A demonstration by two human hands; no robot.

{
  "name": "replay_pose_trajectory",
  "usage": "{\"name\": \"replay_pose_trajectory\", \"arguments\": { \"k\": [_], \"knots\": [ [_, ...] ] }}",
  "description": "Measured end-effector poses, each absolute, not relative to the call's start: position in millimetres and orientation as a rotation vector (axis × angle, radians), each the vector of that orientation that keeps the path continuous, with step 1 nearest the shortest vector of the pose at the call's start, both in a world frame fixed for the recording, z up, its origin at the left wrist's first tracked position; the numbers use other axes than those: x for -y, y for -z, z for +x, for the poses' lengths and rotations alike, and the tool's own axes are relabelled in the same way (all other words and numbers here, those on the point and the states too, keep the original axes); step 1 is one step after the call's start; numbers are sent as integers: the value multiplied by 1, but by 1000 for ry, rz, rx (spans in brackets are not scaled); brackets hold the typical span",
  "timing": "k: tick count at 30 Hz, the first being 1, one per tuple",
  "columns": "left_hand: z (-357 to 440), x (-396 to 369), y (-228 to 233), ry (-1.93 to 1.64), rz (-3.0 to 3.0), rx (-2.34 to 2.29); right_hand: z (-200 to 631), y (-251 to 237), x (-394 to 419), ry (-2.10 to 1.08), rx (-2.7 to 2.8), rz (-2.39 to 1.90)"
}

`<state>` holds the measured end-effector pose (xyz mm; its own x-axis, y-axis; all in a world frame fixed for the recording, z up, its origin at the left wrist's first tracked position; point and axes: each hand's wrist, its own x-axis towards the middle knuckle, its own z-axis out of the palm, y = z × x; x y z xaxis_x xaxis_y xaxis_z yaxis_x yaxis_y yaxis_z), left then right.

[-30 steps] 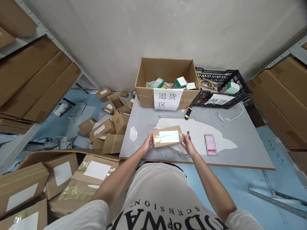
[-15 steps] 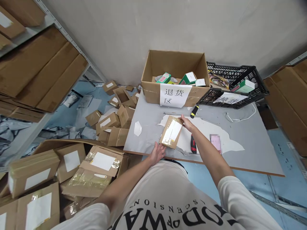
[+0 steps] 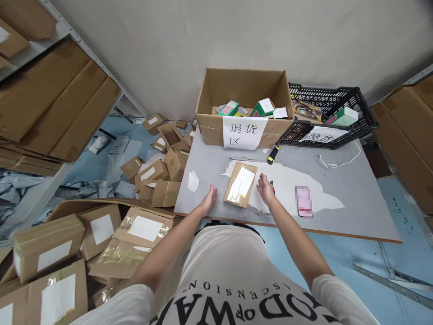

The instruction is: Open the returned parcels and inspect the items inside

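A small taped cardboard box (image 3: 241, 184) with a white label lies flat on the grey table (image 3: 358, 194). To its left, a little apart from it, my left hand (image 3: 209, 200) is held open and empty. Just right of the box hovers my right hand (image 3: 266, 189), its fingers apart and nothing in them. Part of a red and black utility knife (image 3: 272, 185) shows behind the right hand, which hides the rest. Farther back lies a black and yellow knife handle (image 3: 273, 155).
At the back stand a large open carton (image 3: 209, 128) and a black plastic crate (image 3: 367, 122), both holding green-and-white boxes. A pink phone-like item (image 3: 304, 201) lies at right. Left of the table, parcels (image 3: 145, 227) fill a big carton, and opened boxes (image 3: 177, 163) lie piled.
Both hands have let go of the small box, which now rests flat on the table. My left hand has moved left and away; my right hand has dropped nearer the red knife.
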<state>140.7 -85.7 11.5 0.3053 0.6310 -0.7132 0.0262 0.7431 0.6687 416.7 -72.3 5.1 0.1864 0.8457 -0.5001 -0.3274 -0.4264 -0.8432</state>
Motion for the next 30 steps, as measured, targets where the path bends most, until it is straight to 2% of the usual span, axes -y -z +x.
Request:
{"name": "replay_pose_trajectory", "arguments": {
  "k": [5, 9, 17, 22, 30],
  "knots": [
    [152, 56, -10, -491, 770, -1131, 392, -4, 133, -1610, 347, -1304],
    [167, 49, -13, -435, 767, -1074, 377, -10, 142, -1634, 367, -1270],
    [176, 52, -20, -389, 751, -977, 379, -29, 128, -1705, 574, -1270],
    [181, 77, -17, -531, 705, -915, 392, -40, 110, -1689, 747, -1406],
    [209, 133, -11, -661, 621, -788, 412, -53, 34, -1463, 1449, -1623]
  ]
}}
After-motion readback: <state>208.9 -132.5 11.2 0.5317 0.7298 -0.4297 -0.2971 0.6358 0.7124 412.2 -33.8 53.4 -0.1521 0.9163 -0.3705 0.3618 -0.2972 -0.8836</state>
